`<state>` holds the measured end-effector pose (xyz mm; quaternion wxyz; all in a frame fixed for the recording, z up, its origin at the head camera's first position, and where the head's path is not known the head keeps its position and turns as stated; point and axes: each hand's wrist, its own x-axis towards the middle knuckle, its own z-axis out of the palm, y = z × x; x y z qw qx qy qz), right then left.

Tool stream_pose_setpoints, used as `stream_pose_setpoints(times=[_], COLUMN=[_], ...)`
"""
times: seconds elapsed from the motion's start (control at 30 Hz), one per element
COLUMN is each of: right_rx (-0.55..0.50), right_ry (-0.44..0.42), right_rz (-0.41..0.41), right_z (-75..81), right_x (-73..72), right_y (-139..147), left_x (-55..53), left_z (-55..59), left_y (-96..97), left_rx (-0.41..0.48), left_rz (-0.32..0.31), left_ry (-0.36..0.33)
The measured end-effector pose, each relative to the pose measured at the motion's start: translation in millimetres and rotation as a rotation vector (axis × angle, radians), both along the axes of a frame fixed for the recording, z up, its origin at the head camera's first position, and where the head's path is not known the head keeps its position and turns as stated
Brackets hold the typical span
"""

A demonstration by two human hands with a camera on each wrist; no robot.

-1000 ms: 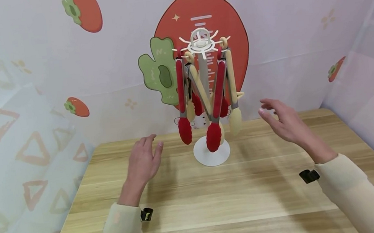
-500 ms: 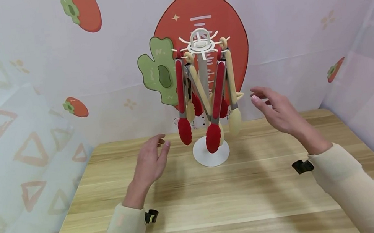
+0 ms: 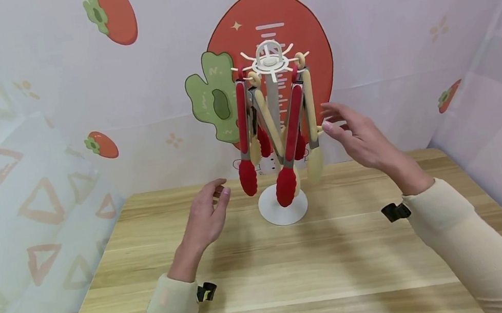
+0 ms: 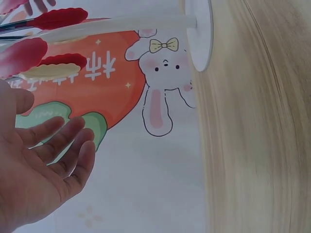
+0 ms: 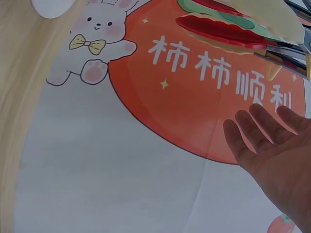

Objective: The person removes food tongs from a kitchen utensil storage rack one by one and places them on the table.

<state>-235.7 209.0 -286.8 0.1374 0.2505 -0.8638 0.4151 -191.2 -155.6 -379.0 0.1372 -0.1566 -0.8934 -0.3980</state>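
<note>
A white stand with a ring of hooks (image 3: 270, 63) rises from a round white base (image 3: 284, 213). Several kitchen tongs hang from it, among them red tongs (image 3: 294, 126) at the front, another red pair (image 3: 243, 126) at the left and cream tongs (image 3: 311, 108) at the right. My right hand (image 3: 360, 136) is beside the cream tongs, fingers loosely bent and holding nothing; whether a fingertip touches them I cannot tell. My left hand (image 3: 204, 213) hovers left of the base, relaxed, apart from the red tongs. In the left wrist view, red tong heads (image 4: 60, 18) show above that palm.
The stand is on a wood-grain table (image 3: 265, 284). Close behind it hangs a white backdrop cloth (image 3: 155, 90) printed with persimmons and a rabbit (image 4: 165, 65). Similar cloth closes off both sides. A dark strap device (image 3: 396, 212) sits at the right wrist.
My right hand has moved left and up, up to the cream tongs. My left hand has shifted slightly right, closer to the stand. The hanging tongs look unmoved.
</note>
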Motion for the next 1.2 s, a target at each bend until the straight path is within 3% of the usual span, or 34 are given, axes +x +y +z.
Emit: stream_pose_setpoints(times=[0.53,1.2], right_rx=[-0.071,-0.118], right_ry=[-0.08,-0.156], right_rz=[0.125,0.199], right_z=[16.1,22.0], right_x=[-15.8,-18.1], right_y=[-24,-32], left_x=[-0.8,-2.7], left_z=[16.7,38.8], left_y=[7.6,14.2], left_rx=[0.201,0.295], left_rz=[-0.054,-0.096], left_ry=[-0.017,-0.027])
